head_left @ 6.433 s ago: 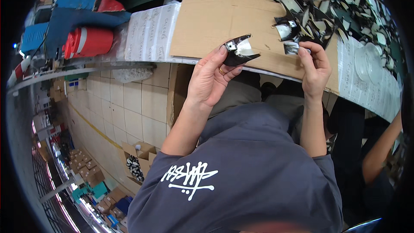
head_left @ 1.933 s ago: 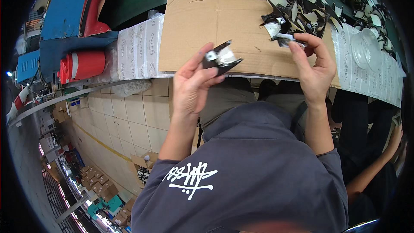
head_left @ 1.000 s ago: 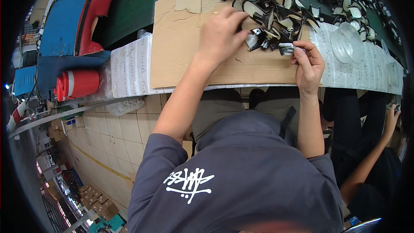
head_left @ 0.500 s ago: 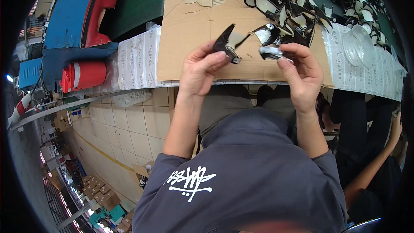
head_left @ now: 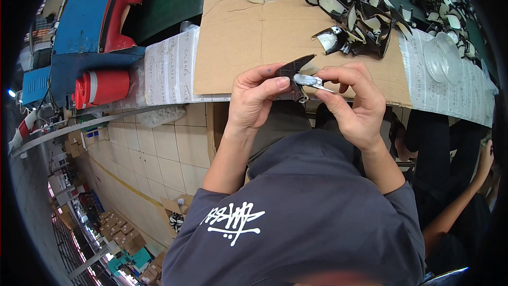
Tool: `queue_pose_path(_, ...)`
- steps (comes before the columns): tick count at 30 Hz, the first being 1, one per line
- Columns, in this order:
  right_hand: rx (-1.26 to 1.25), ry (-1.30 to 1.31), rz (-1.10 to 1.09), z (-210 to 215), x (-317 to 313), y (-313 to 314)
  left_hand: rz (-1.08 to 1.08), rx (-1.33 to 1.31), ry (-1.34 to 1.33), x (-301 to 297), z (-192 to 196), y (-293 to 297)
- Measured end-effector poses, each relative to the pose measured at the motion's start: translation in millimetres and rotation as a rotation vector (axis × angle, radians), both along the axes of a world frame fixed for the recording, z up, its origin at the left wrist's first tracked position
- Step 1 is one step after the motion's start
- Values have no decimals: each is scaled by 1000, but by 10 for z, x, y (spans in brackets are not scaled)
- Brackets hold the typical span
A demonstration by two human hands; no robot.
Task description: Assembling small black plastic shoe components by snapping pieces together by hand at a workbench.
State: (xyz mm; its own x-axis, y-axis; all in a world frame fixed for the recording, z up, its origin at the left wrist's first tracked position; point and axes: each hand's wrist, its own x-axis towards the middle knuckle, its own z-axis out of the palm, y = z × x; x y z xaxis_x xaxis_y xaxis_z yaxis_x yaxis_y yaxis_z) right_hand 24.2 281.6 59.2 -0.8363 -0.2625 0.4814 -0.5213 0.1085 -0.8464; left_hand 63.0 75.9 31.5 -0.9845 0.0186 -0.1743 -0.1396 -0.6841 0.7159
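The left hand has thumb and fingers closed on a black forked piece over the six-o'clock edge of the cardboard sheet, and the right hand pinches a small silvery-white part at that piece's three o'clock. To me the black piece looks light, stiffish, perhaps slick; I'd hold its nine-o'clock side, sparing the thin prongs.

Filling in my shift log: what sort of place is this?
Probably a factory workshop: the left hand holds a black part, a heap of similar-looking parts lies at upper right, stacked brown cartons stand at lower left, and another person's forearm shows at right.
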Motion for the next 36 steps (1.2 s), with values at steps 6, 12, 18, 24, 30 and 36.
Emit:
queue_pose_path(6, -60, -132, 160, 90, 113, 103, 53, 22, 20, -42, -13, -65)
queue_pose_path(12, -68, -81, -41, 103, 2, 128, 60, -19, -50, -8, 51, -6)
queue_pose_path(18, 48, 85, -67, 48, -34, -1, 11, -17, -72, 68, 82, 97)
queue_pose_path(24, 46, 140, -140, 36, -125, -5, 39, -31, -94, 99, 91, 113)
queue_pose_path(30, 51, 127, -157, 28, -150, 17, 49, -101, -81, 104, 74, 94)
queue_pose_path(36, 92, 88, -220, 12, -234, 107, 1, -97, -59, 148, 60, 74)
